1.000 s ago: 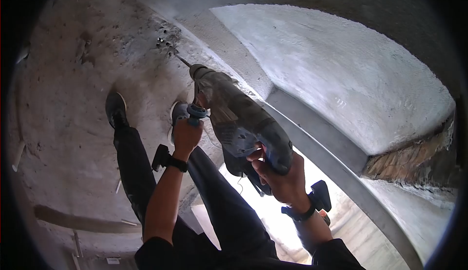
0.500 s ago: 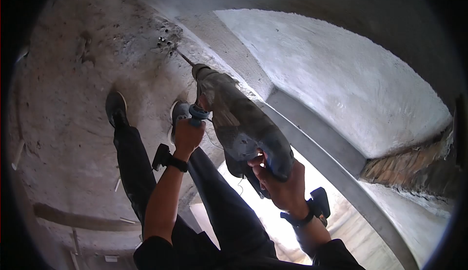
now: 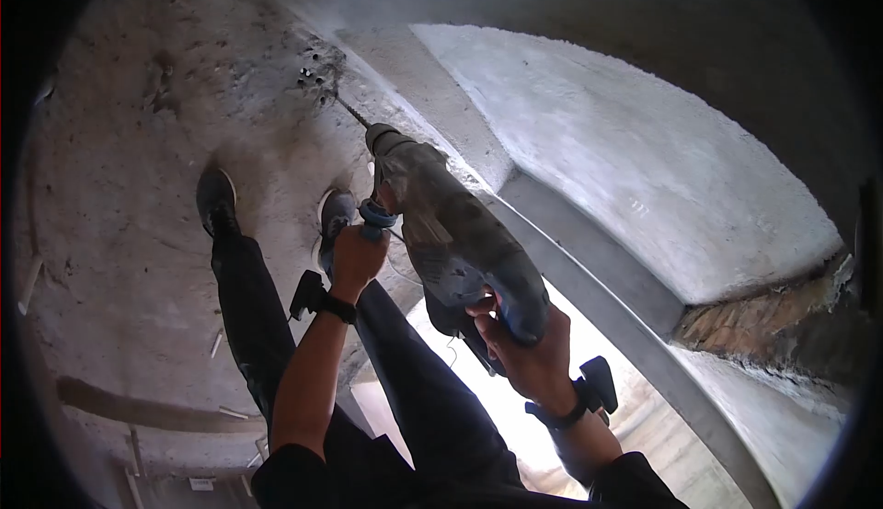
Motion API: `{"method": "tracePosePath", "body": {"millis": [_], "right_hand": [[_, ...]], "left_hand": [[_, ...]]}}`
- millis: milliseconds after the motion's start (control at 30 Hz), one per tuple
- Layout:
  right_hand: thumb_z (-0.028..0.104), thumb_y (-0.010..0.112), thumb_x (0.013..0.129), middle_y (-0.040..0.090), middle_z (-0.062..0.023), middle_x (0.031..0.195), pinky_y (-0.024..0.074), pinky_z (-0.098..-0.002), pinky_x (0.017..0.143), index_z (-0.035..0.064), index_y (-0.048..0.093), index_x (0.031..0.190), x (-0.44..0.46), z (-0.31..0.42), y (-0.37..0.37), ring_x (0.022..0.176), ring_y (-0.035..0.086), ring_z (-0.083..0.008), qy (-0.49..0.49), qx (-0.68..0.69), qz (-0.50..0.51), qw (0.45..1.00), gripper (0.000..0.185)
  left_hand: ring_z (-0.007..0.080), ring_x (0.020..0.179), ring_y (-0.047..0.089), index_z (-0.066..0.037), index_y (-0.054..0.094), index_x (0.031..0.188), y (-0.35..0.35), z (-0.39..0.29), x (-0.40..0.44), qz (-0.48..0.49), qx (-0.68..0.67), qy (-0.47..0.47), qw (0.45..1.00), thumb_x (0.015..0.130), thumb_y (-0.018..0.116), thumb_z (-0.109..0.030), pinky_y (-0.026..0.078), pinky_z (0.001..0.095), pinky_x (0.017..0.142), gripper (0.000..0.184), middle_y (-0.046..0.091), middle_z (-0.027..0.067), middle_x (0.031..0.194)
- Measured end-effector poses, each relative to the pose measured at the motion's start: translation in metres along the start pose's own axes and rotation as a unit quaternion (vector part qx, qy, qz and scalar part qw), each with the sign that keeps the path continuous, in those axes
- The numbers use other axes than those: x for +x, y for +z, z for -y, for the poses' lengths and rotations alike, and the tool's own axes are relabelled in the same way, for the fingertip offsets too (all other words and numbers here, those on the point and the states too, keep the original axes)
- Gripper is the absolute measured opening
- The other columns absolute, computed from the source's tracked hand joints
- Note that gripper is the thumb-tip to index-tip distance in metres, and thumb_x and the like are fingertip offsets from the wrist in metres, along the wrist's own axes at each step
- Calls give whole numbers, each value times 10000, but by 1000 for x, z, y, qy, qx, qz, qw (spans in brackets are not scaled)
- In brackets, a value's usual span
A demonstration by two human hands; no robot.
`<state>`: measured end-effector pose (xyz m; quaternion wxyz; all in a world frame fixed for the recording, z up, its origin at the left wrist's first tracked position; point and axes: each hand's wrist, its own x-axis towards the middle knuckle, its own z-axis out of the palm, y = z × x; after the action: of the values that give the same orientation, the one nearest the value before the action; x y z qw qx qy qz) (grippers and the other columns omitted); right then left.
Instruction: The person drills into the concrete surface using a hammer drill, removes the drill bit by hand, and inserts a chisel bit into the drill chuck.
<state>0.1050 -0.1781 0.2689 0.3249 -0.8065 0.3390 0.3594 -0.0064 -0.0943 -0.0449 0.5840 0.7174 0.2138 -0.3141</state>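
A dusty rotary hammer drill [image 3: 451, 215] slants across the middle of the view, its long bit [image 3: 353, 112] pointing up and left to the floor. My left hand [image 3: 359, 256] is wrapped round the blue-collared side handle [image 3: 376, 215] near the drill's front. At the rear, my right hand [image 3: 532, 353] grips the main handle, fingers curled round it by the trigger area. The bit's tip meets the rough concrete beside a cluster of small dark holes [image 3: 313, 75]; whether it is inside a hole I cannot tell.
My shoes [image 3: 217, 201] stand on the dusty concrete floor [image 3: 138, 233], left of the drill. A pale wall [image 3: 625, 141] and a grey ledge [image 3: 598, 233] run along the right. Exposed brickwork [image 3: 763, 320] shows at far right. Thin sticks [image 3: 216, 343] lie on the floor.
The view has shifted very slightly. Both hands keep their hold on the drill, and the bit stays at nearly the same spot by the holes.
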Motion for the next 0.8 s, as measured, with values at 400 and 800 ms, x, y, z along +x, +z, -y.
{"method": "tracePosePath", "body": {"millis": [400,800], "right_hand": [[106,767,885,659,-33,770,484,-255,604,-7,648,996,13,-46,13,675,598,-67,26,145,6,989,198],[123,756,899,661,-19,742,472,-255,600,1,687,1013,73,-37,7,647,585,-68,-8,110,13,994,181]], "left_hand": [[429,752,690,-14,710,698,-1,23,6,-51,98,21,994,821,657,-293,560,510,705,309,686,235,727],[431,654,666,-18,654,634,25,50,61,-64,117,50,990,820,639,-301,536,524,634,339,652,221,645]]}}
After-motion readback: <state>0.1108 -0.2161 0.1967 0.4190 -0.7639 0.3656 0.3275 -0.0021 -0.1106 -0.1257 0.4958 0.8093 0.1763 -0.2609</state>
